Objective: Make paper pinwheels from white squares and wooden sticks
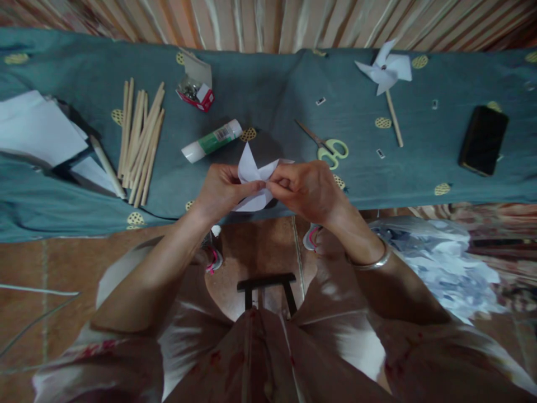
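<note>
Both hands hold a white paper pinwheel (250, 168) above the near edge of the table. My left hand (222, 189) is closed on its left side, with the thumb pressed toward the centre. My right hand (306, 187) pinches near the pinwheel's middle from the right; whether something small sits in that pinch is hidden. A green and white glue stick (213, 141) lies just beyond my left hand. Beyond the right hand are scissors (329, 151) with light green handles, blades toward the upper left.
On the left lie several wooden sticks (140, 143), a pencil-like stick (108, 168) and white paper sheets (39, 129). A small red box (201, 98) of metal pieces stands open. Rightward are a pinwheel on a stick (384, 70) and a black phone (484, 140). A plastic bag (444, 263) rests below.
</note>
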The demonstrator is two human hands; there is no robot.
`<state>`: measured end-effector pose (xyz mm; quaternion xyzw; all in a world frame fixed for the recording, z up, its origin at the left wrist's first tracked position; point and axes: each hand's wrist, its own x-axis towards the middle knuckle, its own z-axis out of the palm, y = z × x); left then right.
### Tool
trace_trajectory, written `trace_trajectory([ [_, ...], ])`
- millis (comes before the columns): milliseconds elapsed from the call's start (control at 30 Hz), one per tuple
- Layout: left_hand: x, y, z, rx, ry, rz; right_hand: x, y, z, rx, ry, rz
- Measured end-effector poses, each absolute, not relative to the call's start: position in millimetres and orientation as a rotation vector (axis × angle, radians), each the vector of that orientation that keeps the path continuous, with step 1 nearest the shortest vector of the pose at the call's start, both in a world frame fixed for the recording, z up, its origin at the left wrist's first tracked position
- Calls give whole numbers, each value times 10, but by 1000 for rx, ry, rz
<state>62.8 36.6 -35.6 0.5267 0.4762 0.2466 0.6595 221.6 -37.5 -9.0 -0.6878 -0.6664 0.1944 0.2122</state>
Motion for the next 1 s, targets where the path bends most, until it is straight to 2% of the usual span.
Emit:
trace_trajectory([
  [533,634,372,-342,1004,1065,658,2170,-390,-67,-1773,-1726,411],
  [733,612,402,-266,834,1017,748,2207,-429,-29,-1733,-1466,280],
  [867,586,419,-238,737,908,812,2240,-378,-108,-1729,-1239,421],
  [1000,583,375,-216,690,851,765,2176,-277,-245,-1470,-955,925],
])
